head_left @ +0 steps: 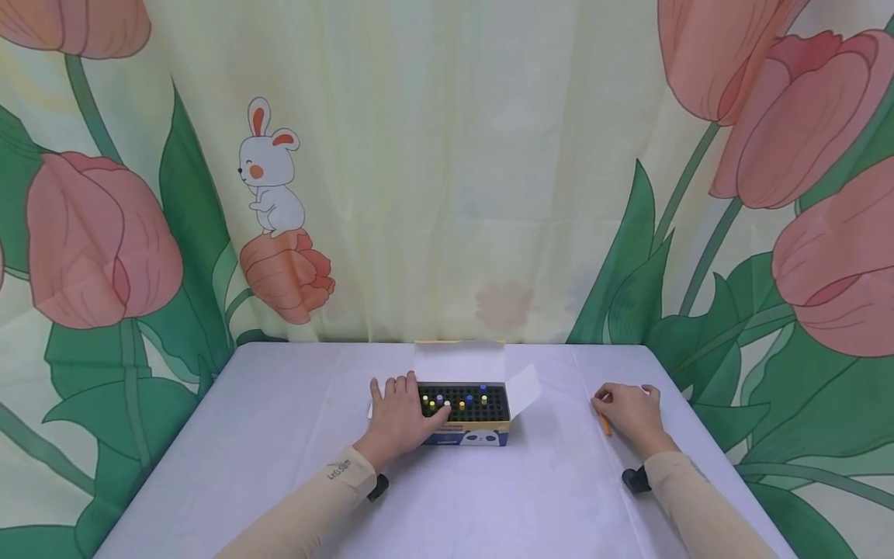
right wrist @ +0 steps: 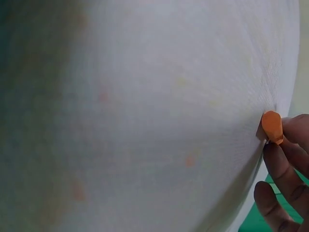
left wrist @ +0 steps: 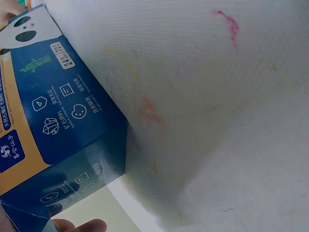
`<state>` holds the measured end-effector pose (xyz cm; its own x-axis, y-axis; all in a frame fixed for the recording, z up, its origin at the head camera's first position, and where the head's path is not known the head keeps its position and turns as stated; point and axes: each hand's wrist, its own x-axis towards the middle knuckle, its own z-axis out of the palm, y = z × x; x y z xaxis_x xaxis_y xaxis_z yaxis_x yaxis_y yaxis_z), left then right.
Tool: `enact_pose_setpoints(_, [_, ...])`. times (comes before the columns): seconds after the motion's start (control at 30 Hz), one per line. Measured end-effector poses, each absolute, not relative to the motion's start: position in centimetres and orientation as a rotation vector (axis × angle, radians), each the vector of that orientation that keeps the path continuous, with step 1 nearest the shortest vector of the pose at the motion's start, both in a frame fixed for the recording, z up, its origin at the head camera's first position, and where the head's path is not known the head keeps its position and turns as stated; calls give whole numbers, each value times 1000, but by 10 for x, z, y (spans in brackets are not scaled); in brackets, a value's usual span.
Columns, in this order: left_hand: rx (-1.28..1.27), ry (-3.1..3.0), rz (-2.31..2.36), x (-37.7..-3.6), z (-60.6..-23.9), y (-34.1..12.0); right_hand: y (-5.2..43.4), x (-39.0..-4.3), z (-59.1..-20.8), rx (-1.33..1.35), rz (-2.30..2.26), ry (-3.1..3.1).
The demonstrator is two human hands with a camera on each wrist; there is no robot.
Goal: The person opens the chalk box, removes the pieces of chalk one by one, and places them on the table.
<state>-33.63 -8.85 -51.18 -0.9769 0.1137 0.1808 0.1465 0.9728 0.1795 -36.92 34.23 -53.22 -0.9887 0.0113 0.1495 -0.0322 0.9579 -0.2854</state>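
Observation:
A chalk box (head_left: 457, 435) with a panda on its front stands with its lid raised. Several coloured chalk sticks (head_left: 462, 405) poke up from its black slotted holder (head_left: 496, 411). My left hand (head_left: 400, 415) holds the box at its left end, thumb across the front rim. Some of its fingers show past the box's end in the left wrist view. Off to the right, my right hand (head_left: 632, 415) pinches an orange chalk stick (right wrist: 272, 127) between thumb and fingers, low over the tablecloth.
A white cloth (head_left: 545, 489) covers the table, with faint coloured smudges on it (left wrist: 150, 112). The box's side flap (head_left: 524, 390) sticks out to the right, and its lid (head_left: 459, 361) stands up at the back. Behind the table hangs a tulip-print curtain (head_left: 447, 194).

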Motion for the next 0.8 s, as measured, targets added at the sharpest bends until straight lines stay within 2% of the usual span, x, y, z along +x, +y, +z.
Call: enact_pose_setpoints(0.8, [-221, -2934, -277, -339, -514, -91, 336, -371, -515, -1, 452, -2889])
